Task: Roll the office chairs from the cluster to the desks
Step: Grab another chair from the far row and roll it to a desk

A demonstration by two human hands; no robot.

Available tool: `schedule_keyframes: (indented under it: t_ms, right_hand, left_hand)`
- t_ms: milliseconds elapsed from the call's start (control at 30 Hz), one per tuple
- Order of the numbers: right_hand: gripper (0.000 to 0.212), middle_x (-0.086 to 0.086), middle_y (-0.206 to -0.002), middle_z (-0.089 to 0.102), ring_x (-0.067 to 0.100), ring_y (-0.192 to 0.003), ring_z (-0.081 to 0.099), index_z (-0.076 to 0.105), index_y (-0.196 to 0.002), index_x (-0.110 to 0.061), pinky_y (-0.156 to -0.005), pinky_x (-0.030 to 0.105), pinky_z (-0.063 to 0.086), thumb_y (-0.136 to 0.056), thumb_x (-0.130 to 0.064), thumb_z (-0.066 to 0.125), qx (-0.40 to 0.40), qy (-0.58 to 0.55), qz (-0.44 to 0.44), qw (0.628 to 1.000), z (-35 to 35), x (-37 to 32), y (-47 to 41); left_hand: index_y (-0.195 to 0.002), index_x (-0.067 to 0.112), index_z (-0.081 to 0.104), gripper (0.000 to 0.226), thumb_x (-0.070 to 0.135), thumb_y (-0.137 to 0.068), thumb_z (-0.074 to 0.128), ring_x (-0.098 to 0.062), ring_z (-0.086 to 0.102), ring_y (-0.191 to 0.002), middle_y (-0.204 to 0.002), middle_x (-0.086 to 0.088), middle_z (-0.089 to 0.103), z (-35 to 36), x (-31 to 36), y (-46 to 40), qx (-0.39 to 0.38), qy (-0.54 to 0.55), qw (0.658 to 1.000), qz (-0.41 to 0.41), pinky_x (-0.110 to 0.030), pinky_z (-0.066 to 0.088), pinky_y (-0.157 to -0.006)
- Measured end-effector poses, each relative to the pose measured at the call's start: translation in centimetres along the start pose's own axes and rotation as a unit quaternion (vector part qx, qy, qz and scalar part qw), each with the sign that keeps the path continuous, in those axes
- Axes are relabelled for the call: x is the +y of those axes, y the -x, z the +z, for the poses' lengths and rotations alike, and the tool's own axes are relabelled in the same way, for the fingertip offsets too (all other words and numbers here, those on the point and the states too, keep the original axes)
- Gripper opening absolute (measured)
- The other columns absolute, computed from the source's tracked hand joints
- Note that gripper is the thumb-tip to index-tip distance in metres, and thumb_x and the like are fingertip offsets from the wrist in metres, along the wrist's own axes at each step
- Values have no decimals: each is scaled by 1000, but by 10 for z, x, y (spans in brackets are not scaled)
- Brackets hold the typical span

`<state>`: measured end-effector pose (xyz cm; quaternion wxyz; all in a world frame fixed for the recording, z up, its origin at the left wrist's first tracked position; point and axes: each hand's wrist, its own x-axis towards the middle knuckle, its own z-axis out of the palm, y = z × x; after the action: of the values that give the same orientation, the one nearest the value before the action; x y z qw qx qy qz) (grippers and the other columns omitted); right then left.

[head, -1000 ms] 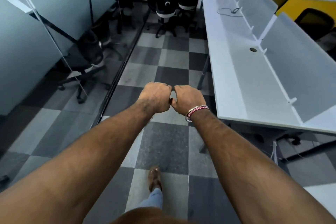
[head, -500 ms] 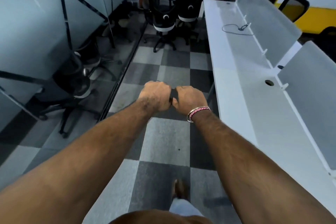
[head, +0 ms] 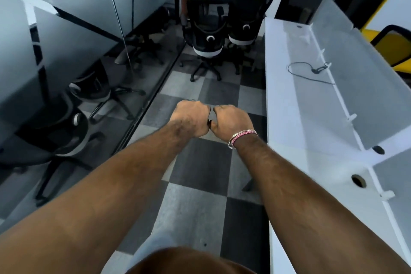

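Two black mesh office chairs stand close together at the far end of the aisle: the nearer chair (head: pixel 208 35) on the left, the second chair (head: pixel 245 20) behind it on the right. Both show their backs with white lower bands. My left hand (head: pixel 192 118) and my right hand (head: pixel 231 121) are stretched out in front of me, both fisted, thumbs touching, with nothing visible in them. They are well short of the chairs. A long white desk (head: pixel 295 104) with frosted dividers runs along the right.
A glass wall (head: pixel 73 35) lines the left and reflects chairs. A black cable (head: pixel 309 71) lies on the desk. A yellow-backed chair (head: pixel 393 46) stands beyond the dividers. The grey checkered floor (head: pixel 200 167) runs between glass and desk.
I have walked forward down the aisle; the two chairs are nearer and larger. My fists keep the same pose, pressed together in front of me.
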<state>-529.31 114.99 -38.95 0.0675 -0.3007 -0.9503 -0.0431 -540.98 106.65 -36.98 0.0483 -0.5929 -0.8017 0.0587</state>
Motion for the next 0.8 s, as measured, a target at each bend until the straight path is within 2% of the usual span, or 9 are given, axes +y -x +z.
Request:
schedule_keyframes:
  t_ms: [133, 267, 367, 467, 567, 800]
  right_hand:
    - [28, 2, -102, 67, 25, -97, 62, 61, -103, -17, -70, 36, 47, -88, -39, 53, -5, -7, 1, 1000, 31, 34, -86]
    - [24, 3, -102, 67, 25, -97, 62, 61, -105, -16, -69, 35, 45, -89, -32, 53, 1, -6, 20, 1000, 66, 63, -195]
    - [21, 2, -99, 68, 24, -94, 63, 63, -102, -17, -65, 33, 43, -88, -30, 54, -4, -21, 35, 999, 81, 77, -280]
    - [20, 3, -97, 68, 26, -94, 64, 63, -99, -16, -65, 33, 45, -87, -30, 56, 8, -29, 55, 998, 87, 91, -367]
    - [22, 3, -99, 68, 26, -94, 64, 63, -102, -16, -62, 32, 39, -88, -32, 57, 10, -31, 59, 998, 95, 112, -444]
    - [21, 2, -98, 69, 27, -94, 65, 65, -100, -19, -63, 31, 37, -86, -33, 58, 9, -41, 51, 998, 145, 178, -593]
  left_hand:
    - [-116, 25, 67, 30, 44, -94, 57, -23, 69, -98, -108, 1, 72, 18, -29, -88, 1, 9, 1000, 4, -35, 45, -75]
    - [-114, 25, 67, 26, 34, -92, 57, -21, 68, -93, -105, 2, 72, 45, -68, -203, -14, 6, 1000, 17, -38, 55, -85]
    - [-112, 24, 67, 25, 32, -91, 57, -22, 68, -91, -104, 1, 72, 48, -103, -285, -24, 6, 999, 32, -40, 55, -86]
    - [-111, 25, 67, 23, 29, -92, 55, -25, 69, -95, -109, 0, 72, 44, -146, -367, -34, -12, 999, 33, -41, 57, -86]
    - [-119, 24, 67, 30, 30, -91, 57, -27, 69, -102, -114, -2, 71, 41, -177, -446, -47, -17, 998, 32, -45, 57, -90]
    - [-120, 22, 69, 30, 28, -92, 64, -27, 70, -103, -115, -2, 72, 70, -212, -601, -61, 20, 998, 25, -40, 60, -82]
